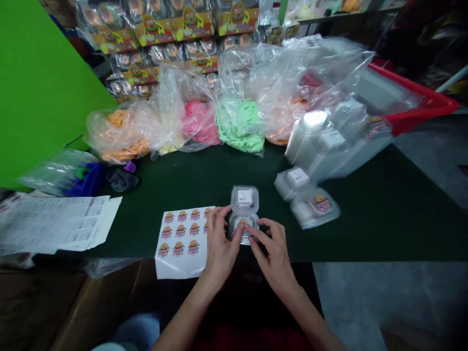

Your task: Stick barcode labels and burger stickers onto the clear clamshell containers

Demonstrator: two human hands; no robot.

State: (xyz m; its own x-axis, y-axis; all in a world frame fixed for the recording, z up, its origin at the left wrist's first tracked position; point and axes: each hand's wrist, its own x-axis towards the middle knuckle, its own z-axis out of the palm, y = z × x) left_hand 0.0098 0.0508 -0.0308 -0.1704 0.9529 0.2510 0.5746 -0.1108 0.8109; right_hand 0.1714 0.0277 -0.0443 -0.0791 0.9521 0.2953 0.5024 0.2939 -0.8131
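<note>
A small clear plastic clamshell box [244, 205] lies open on the dark green table, its two halves one behind the other. The far half bears a white barcode label [244, 196], the near half a round burger sticker [243, 222]. My left hand [221, 243] grips the near half from the left, thumb on the sticker. From the right, my right hand [269, 246] holds the same half, with fingertips at the sticker's edge and the box's rim. Left of the box is a white sheet of burger stickers [179, 263], partly covered by my left hand.
Right of my hands lie clamshell boxes [309, 207], with taller stacks [318, 141] behind. Bags of orange [124, 148], pink [200, 122] and green material [241, 126] line the back. Printed label sheets [54, 222] lie left; a red basket [420, 109] stands at the back right.
</note>
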